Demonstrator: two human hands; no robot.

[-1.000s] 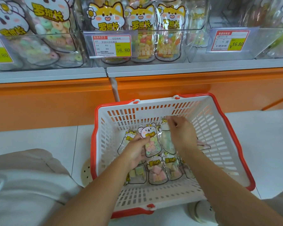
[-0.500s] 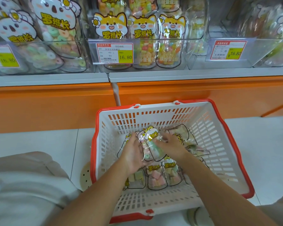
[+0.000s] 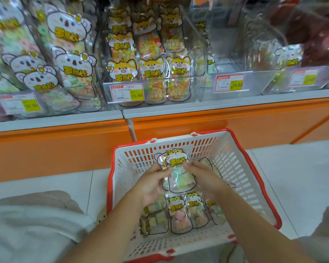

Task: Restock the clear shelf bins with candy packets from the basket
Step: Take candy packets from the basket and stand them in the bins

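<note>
— Where are the candy packets point(image 3: 176, 168)?
— Upright between both hands, over the red-rimmed basket point(image 3: 241, 168). The left hand point(image 3: 152, 185) curls round their left edge, the right hand point(image 3: 205, 179) round the right. Other packets point(image 3: 179, 213) lie flat beneath.

Basket point(image 3: 254, 186) on floor point(image 3: 292, 168) before shelf bins point(image 3: 226, 92); packets point(image 3: 179, 215) inside basket.

Far-right bin point(image 3: 327, 76) contents blurred; price tag point(image 3: 127, 92) small print unreadable; basket point(image 3: 109, 186) near rim cropped.
</note>
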